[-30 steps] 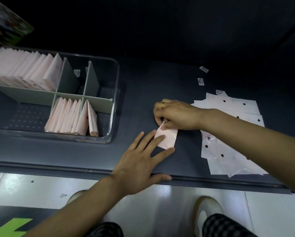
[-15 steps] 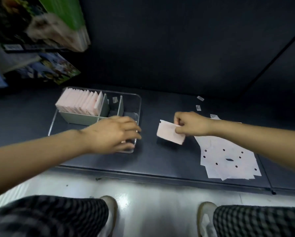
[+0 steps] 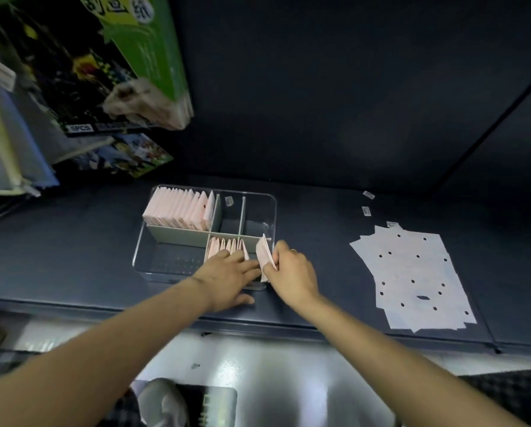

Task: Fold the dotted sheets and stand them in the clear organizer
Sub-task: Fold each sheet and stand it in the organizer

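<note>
Insertion step, head view: right hand (image 3: 292, 272) pinching a folded sheet (image 3: 265, 253) between thumb and fingers, the sheet held upright and slightly tilted at the right end of the clear organizer (image 3: 204, 234), over its near-right compartment; whether the lower edge of the sheet already touches the floor of the tray cannot be told, since the hand hides it. Left hand (image 3: 228, 280) spread flat, fingers pressed against the short row of folded sheets (image 3: 227, 246) standing in that same compartment, apparently steadying them and keeping a gap beside them; it pinches nothing. Far-left compartment packed with a longer row of folded sheets (image 3: 179, 211), upright and touching; two small far compartments nearly bare, one showing a small label. Stack of unfolded dotted sheets (image 3: 412, 275) lying flat on the dark shelf (image 3: 319, 217), well apart to the right of the organizer, so the task appears partly done, with folding work remaining. Next move, as judged: lower the pinched sheet into the gap just right of the standing row, fold edge kept vertical, the left hand bracing the row until the new sheet leans against it; only then should the pinch be loosened, since thin folded paper is likely to spring open or topple if let go unsupported.
</note>
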